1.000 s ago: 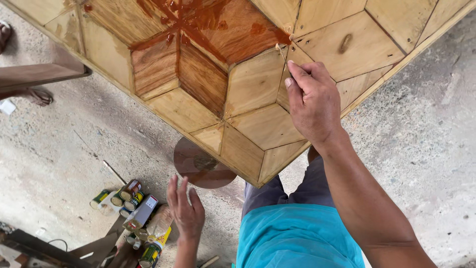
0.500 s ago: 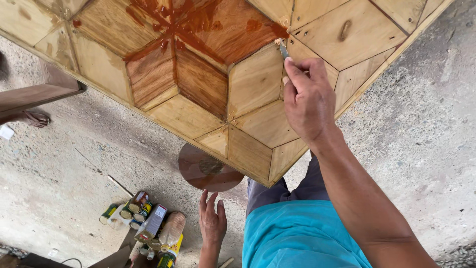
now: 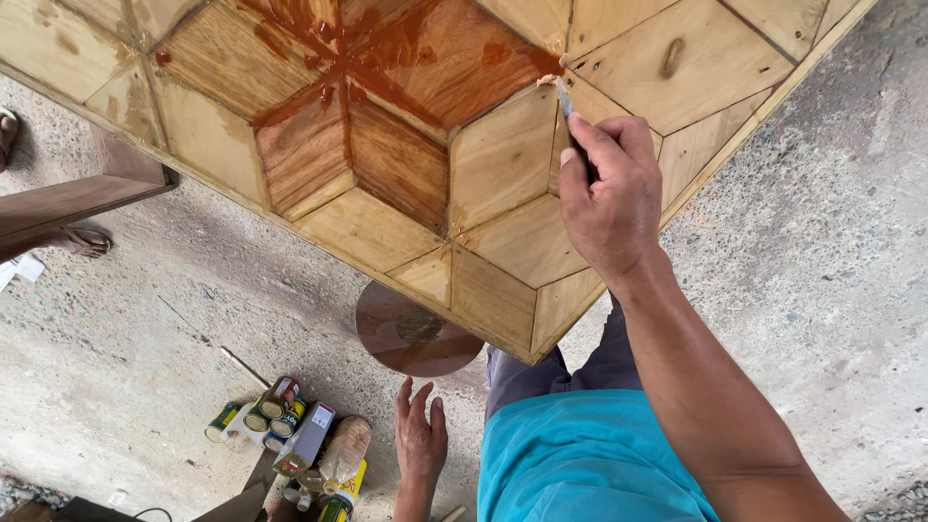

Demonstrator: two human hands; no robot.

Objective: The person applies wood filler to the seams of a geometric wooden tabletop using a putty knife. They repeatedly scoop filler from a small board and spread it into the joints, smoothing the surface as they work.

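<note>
On a patterned wooden tabletop [image 3: 387, 174], made of inlaid geometric panels and seen from above, the right hand [image 3: 609, 193] is pinching a small metal blade [image 3: 564, 100] between thumb and bent fingers, its tip resting in a seam where a pale panel meets the red-brown stained centre. Pale filler is showing at that seam, so the step in hand is judged to be filling or scraping the joints between panels. The next move would call for drawing the blade steadily along the seam without gouging the wood or smearing the wet-looking stain. The left hand [image 3: 420, 440] is hanging low, well apart from the tabletop, empty, with fingers loosely spread and pointing toward a round brown stool [image 3: 411, 333] under the table's edge. On the concrete floor [image 3: 822, 290] beside that hand, a cluster of small cans [image 3: 266, 406] is lying with a carton [image 3: 307, 437] and a plastic bottle [image 3: 340, 452]; their contents cannot be told, as the cans look closed and the bottle is too small to judge. A sandalled foot [image 3: 82, 242] of another person is showing at the left.
</note>
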